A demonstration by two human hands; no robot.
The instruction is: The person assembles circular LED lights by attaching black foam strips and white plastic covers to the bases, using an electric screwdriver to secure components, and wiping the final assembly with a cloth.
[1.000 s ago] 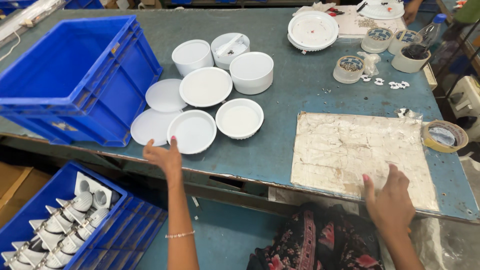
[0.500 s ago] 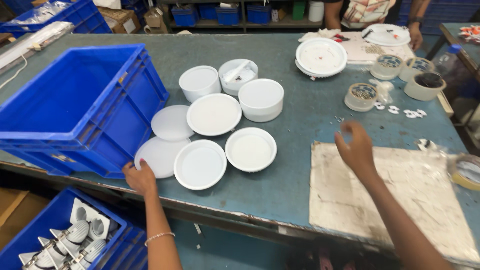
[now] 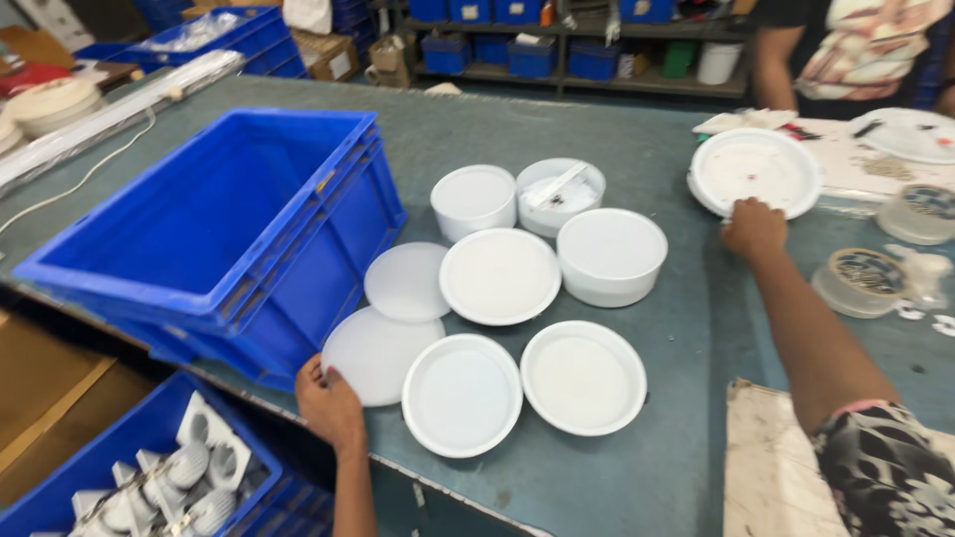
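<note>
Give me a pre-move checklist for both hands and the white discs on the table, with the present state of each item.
1. Right hand has reached the large round white fitting: ok, fingers touch its near rim.
2. Right hand has a firm grip on it: cannot tell, fingers are curled at the edge only.
3. Left hand contacts the flat white disc at the table's near edge: ok.
4. That disc lies fully on the table: ok, though close to the edge.
5. Blue crate has open room inside: ok.
6. Fitting is apart from the other person's arm: ok.
</note>
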